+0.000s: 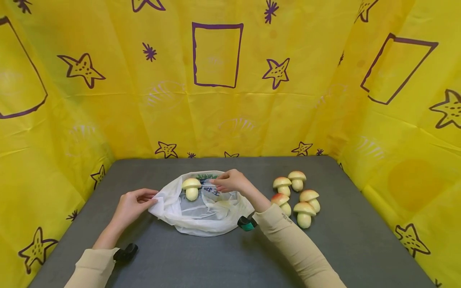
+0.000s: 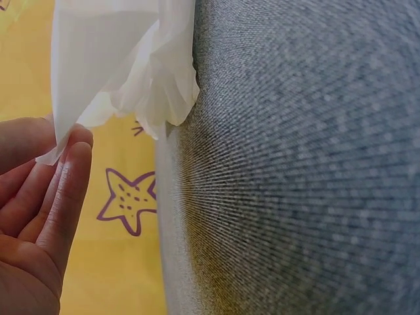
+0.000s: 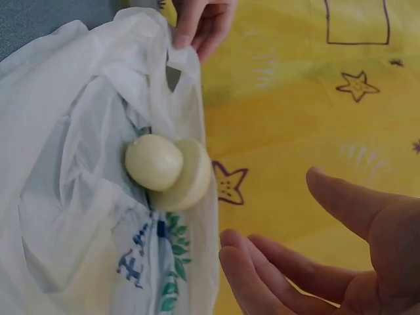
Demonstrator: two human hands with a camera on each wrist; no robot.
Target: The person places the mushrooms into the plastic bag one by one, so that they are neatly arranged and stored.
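Observation:
A white plastic bag (image 1: 201, 228) with green and blue print lies spread on the table, its mouth facing up. My left hand (image 1: 131, 205) pinches the bag's left edge between thumb and fingers; the left wrist view shows the thin plastic (image 2: 85, 72) caught there. Inside the bag's opening, toward the far left, sits a toy mushroom (image 1: 191, 189) with a pale cap and stem. Above the far side of the bag is my right hand (image 1: 233, 181). In the right wrist view its thumb and fingers (image 3: 269, 275) are spread apart, holding nothing, beside the mushroom.
Several more toy mushrooms (image 1: 304, 214) with reddish-yellow caps stand grouped on the grey table (image 1: 201, 264), right of the bag and beside my right forearm. Yellow cloth walls (image 1: 216, 120) with purple stars and rectangles enclose the back and sides.

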